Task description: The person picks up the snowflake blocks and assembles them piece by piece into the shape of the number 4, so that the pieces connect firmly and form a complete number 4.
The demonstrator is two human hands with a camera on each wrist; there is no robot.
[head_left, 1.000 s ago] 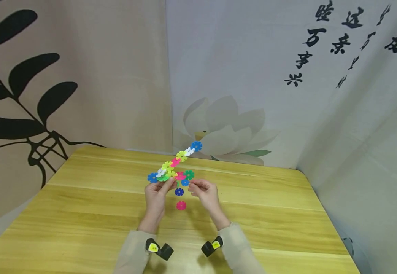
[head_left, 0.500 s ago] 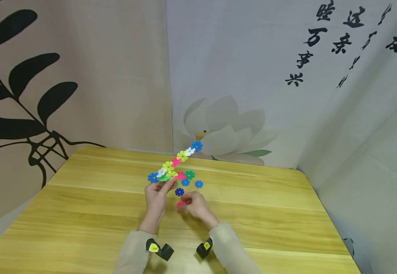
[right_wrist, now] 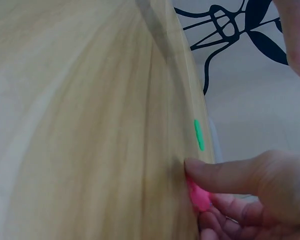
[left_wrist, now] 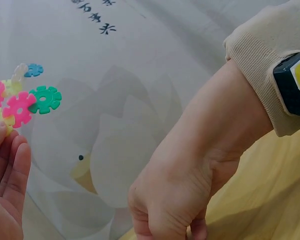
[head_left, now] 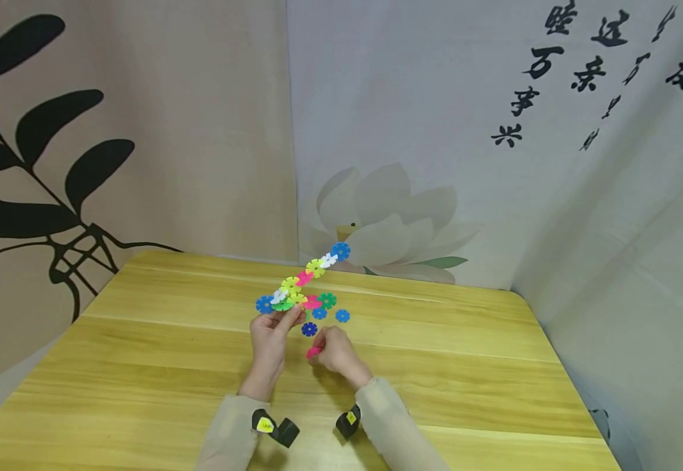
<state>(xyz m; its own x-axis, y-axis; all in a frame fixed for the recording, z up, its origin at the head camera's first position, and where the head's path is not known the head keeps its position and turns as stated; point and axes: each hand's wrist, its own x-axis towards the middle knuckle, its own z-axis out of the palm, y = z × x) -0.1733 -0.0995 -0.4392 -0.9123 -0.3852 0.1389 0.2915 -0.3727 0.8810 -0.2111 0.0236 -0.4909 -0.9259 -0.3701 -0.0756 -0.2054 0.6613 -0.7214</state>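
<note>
My left hand (head_left: 269, 337) pinches a chain of interlocking snowflake discs (head_left: 290, 284) in blue, white, green, yellow and pink, raised above the table. One branch slants up to a blue disc at its far end; a shorter one ends in a green disc (left_wrist: 45, 100). Low over the tabletop, my right hand (head_left: 337, 353) holds a single pink snowflake disc (right_wrist: 199, 196) between thumb and fingers. A dark blue disc (head_left: 309, 329) lies just beyond that hand. Two lighter blue discs lie farther back, one (head_left: 319, 313) near the chain and another (head_left: 343, 316) to its right.
The wooden table (head_left: 465, 366) spreads out on both sides of the hands. A loose green disc (right_wrist: 199, 134) lies on it, largely hidden in the head view. Behind the table hangs a printed cloth (head_left: 406, 131). Each wrist carries a black strapped camera.
My right hand has let go of a light blue disc, now lying at the right, and moved down and left. It has picked at the pink disc, now pinched and tilted. The left hand stays put.
</note>
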